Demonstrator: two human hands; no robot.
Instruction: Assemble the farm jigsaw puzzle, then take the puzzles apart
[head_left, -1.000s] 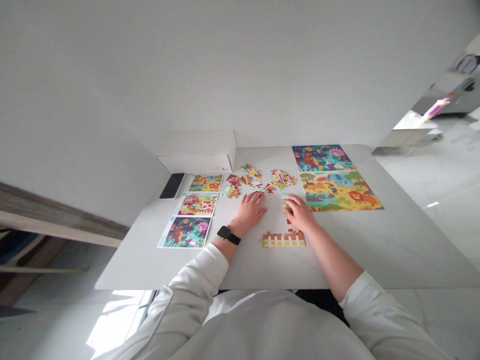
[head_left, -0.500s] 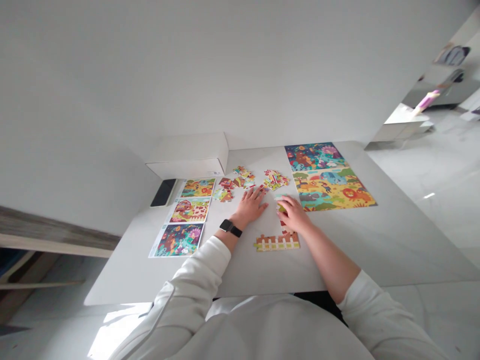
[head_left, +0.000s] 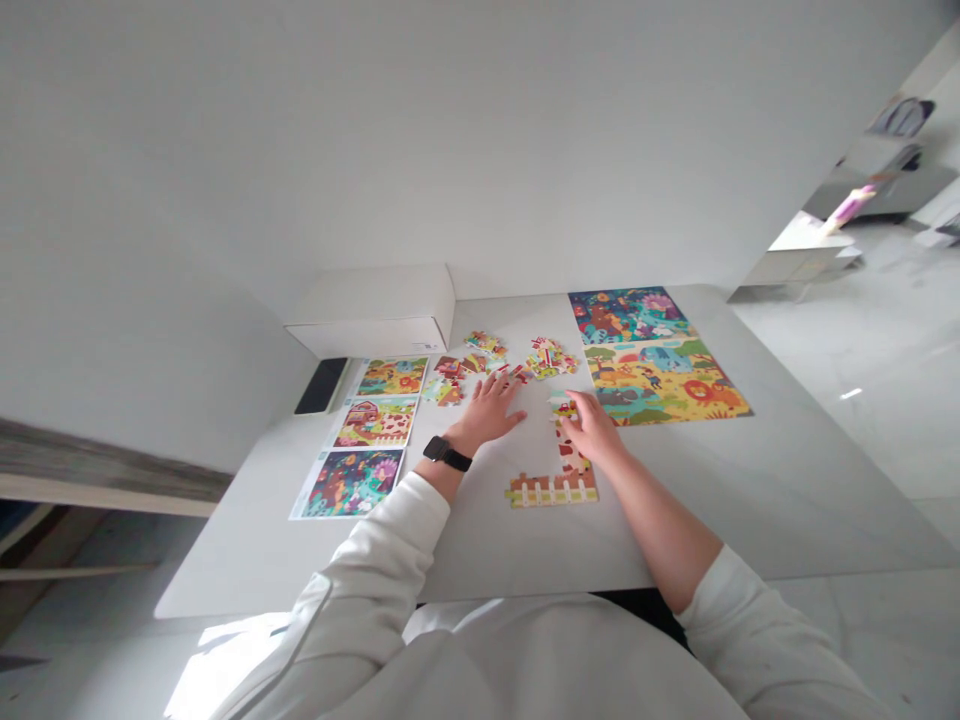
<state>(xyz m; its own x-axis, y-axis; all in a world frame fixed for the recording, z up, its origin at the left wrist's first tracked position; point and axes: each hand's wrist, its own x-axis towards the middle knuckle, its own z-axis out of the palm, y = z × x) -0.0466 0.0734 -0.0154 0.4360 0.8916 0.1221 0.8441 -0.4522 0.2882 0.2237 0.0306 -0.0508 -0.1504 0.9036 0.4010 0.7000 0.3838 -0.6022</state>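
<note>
Head cam: left hand (head_left: 489, 412) lay splayed and relaxed, fingertips at the loose puzzle pieces (head_left: 551, 362); right hand (head_left: 595, 428) was at the far end of the joined puzzle strip (head_left: 555, 490) on the table (head_left: 495, 545), couldn't tell if pinching

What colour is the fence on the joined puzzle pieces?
The picket fence is white; it shows best in the head view.
</note>
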